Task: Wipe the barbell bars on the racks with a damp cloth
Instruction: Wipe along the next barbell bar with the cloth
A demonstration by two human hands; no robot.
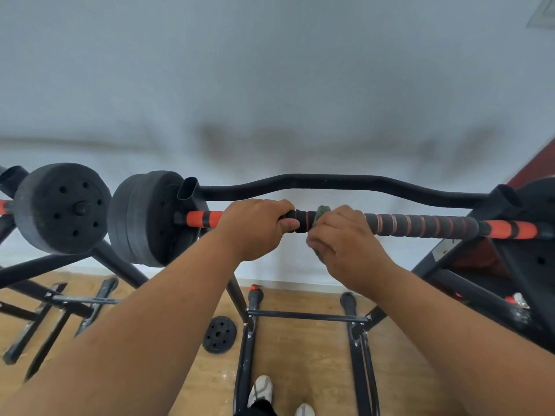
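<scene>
A barbell bar (426, 226) with black foam grip and orange sleeves lies across the black rack (330, 181) at chest height. My left hand (255, 228) grips the bar left of centre, fingers curled over it. Just to its right, my right hand (348, 240) holds a dark green cloth (322, 212) wrapped against the bar. Only the cloth's top edge and a bit below the hand show. Black weight plates (141, 219) sit on the bar's left end.
A second loaded barbell's plate (60, 208) hangs at far left. A loose small plate (219, 334) lies on the wooden floor. Rack legs and a crossbar (309, 316) stand around my feet. A white wall is close behind the rack.
</scene>
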